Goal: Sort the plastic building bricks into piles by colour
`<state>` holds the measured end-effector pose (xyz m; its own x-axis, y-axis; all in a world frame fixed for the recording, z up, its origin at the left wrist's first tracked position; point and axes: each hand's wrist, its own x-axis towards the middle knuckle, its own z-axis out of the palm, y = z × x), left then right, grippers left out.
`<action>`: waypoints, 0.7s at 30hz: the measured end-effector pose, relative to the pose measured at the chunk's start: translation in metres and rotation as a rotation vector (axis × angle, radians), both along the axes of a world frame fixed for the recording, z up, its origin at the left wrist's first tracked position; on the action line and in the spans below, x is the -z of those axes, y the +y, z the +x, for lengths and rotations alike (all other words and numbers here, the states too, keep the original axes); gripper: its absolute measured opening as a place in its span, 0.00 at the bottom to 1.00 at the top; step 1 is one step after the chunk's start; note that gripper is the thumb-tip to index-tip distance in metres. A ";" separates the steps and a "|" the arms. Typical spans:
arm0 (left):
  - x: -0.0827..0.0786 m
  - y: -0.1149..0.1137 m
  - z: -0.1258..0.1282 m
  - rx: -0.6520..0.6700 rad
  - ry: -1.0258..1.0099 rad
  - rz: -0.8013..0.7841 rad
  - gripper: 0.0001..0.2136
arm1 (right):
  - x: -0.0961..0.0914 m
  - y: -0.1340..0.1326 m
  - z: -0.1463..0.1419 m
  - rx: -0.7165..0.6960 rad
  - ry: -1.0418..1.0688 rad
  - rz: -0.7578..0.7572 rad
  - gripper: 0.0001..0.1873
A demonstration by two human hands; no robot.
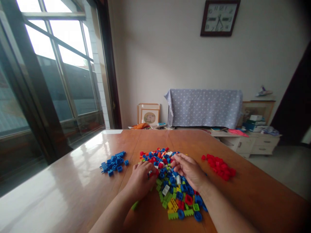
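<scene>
- One camera, worn on the person's head, gives a single view from above the near side of the table [85,181].
- It faces forward and down, over the tabletop toward the far wall [157,55].
- Nearest are the forearms [116,205], entering along the bottom edge; the left hand [142,178] and right hand [188,168] come low in the middle, over the blocks [173,180].
- The clock [220,17] sits far off, at the top edge.
- The view is wide, from the window [70,77] at left to the cabinet [245,145] at right.
</scene>
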<state>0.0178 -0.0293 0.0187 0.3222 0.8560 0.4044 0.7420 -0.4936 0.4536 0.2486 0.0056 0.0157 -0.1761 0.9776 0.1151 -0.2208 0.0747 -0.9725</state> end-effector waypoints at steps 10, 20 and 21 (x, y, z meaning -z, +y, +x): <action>0.005 -0.002 0.010 0.131 -0.271 -0.055 0.04 | -0.003 -0.019 -0.023 -0.272 -0.279 0.112 0.19; 0.002 -0.006 0.004 0.014 -0.277 -0.024 0.20 | 0.006 0.019 0.017 0.138 0.274 -0.153 0.12; 0.003 -0.004 0.002 -0.008 -0.271 -0.011 0.19 | 0.008 0.028 0.029 0.243 0.376 -0.226 0.10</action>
<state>0.0198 -0.0336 0.0155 0.1967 0.8626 0.4660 0.5964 -0.4825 0.6415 0.2777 0.0335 0.0082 0.0731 0.9930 -0.0927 -0.5616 -0.0359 -0.8266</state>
